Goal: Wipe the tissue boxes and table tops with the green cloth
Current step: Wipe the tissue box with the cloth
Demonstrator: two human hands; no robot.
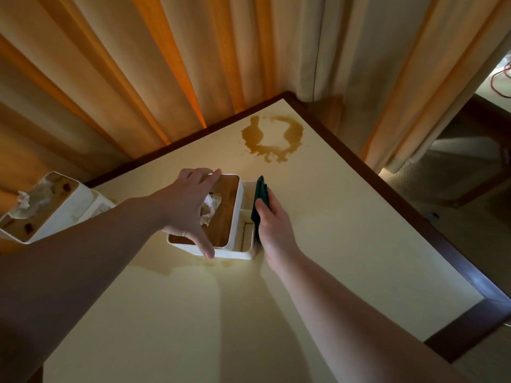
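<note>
Broadly, we see a cream table (345, 244) with a dark wooden edge, curtains (138, 64) hanging behind it. A brown spill (272, 139) lies toward its far corner, well apart from our hands. Near the middle stands a white tissue box (221, 217) with a wooden lid; a second tissue box (44, 205) sits off to the left. Our left hand (185, 208) is spread over the lid, fingertips gripping its far and near edges. Our right hand (272, 219) pinches the folded green cloth (260, 200), pressing it against the box's right side.
</note>
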